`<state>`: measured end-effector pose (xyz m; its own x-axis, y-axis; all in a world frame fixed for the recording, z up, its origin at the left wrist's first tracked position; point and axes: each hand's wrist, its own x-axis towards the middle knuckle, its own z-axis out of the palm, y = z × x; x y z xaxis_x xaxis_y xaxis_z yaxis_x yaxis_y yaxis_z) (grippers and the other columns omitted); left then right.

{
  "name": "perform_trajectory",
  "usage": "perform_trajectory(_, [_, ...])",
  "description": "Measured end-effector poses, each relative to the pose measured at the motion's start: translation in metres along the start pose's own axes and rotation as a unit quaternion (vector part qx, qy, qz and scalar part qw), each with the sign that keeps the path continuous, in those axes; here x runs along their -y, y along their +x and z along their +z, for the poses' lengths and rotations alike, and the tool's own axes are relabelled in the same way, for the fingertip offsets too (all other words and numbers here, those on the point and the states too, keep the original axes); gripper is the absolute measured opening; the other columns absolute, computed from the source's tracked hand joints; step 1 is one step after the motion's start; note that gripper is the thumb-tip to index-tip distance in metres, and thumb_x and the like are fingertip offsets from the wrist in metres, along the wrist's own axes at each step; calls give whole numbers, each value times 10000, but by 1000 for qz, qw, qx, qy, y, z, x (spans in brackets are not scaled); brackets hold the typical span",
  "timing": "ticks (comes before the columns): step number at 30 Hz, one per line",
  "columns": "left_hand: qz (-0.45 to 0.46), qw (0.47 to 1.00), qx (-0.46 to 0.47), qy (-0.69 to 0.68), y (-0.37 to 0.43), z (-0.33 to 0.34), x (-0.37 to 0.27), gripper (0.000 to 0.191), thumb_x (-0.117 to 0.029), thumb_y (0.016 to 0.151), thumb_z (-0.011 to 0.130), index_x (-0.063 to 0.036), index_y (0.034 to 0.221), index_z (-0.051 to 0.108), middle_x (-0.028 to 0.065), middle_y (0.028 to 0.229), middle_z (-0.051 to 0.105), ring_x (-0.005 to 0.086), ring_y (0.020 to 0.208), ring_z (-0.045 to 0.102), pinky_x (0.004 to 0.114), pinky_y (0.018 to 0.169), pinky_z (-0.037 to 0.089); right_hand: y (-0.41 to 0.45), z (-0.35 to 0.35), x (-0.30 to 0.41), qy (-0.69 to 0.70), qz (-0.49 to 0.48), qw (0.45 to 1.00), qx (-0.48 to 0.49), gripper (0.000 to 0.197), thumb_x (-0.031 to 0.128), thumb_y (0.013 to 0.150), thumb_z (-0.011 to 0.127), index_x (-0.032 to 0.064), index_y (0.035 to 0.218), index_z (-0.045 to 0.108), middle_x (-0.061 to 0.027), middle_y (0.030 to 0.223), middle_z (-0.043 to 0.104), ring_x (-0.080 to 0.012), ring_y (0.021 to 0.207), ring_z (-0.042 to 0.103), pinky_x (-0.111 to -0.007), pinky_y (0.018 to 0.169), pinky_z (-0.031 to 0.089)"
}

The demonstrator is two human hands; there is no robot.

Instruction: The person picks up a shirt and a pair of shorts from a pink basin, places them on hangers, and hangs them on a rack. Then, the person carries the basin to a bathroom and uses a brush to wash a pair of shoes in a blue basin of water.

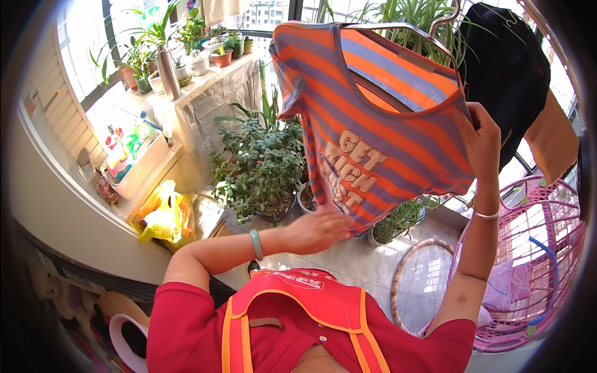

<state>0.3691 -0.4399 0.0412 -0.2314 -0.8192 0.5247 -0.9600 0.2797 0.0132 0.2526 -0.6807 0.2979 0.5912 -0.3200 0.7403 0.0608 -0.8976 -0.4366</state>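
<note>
An orange and purple striped shirt [373,126] with printed lettering hangs on a metal clothes hanger [401,26] in front of me. The hanger's hook curves up near the top of the view. My right hand [482,135] grips the shirt and hanger at the shoulder on the right; its fingertips are partly hidden. At the shirt's lower front, my left hand [319,232] lies against the cloth with its fingers extended, slightly blurred. The shirt's left sleeve hangs loose and the lower part looks bunched.
Potted plants [270,168] stand on the floor beyond the shirt, more on a ledge [219,74]. A pink woven basket chair [527,261] and a hoop [399,279] are at right. A black garment [503,74] hangs at upper right. A yellow plastic bag [170,217] sits at left.
</note>
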Motion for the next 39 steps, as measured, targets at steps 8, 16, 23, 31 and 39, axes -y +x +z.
perform_trajectory(8, [-276,953,-17,125,-12,8,88,502,-210,762,571,-88,1240,476,189,1321,356,348,1150,423,474,978,320,2,-11,0,16,-3,1000,-11,187,156,847,625,-23,859,573,56,663,475,-1,602,362,-143,512,297])
perform_trajectory(16, [-142,941,223,-209,-10,7,45,417,-299,834,563,-53,1170,529,166,1086,575,320,984,556,401,849,438,9,-22,-21,-10,30,1000,3,186,151,853,610,-26,835,556,27,648,480,-26,612,388,-187,530,347])
perform_trajectory(23, [-77,916,-344,192,120,-186,85,419,-186,787,605,-79,1181,513,125,1221,496,275,1120,472,424,1005,292,15,7,-28,17,5,995,96,202,146,828,632,-44,822,561,5,609,496,-34,581,394,-208,501,367])
perform_trajectory(31, [-302,939,-105,-130,132,-218,156,319,-254,879,558,-23,1099,576,36,847,616,105,800,553,267,807,423,29,1,-18,6,13,988,153,247,201,835,629,-25,779,545,26,607,463,-36,593,371,-210,510,355])
perform_trajectory(39, [-250,917,-183,-250,138,-225,174,279,-186,823,637,23,1005,605,18,800,610,69,718,525,226,651,439,38,-39,-27,42,56,949,306,404,263,800,673,-42,1030,539,-31,822,588,-47,734,522,-209,655,445])
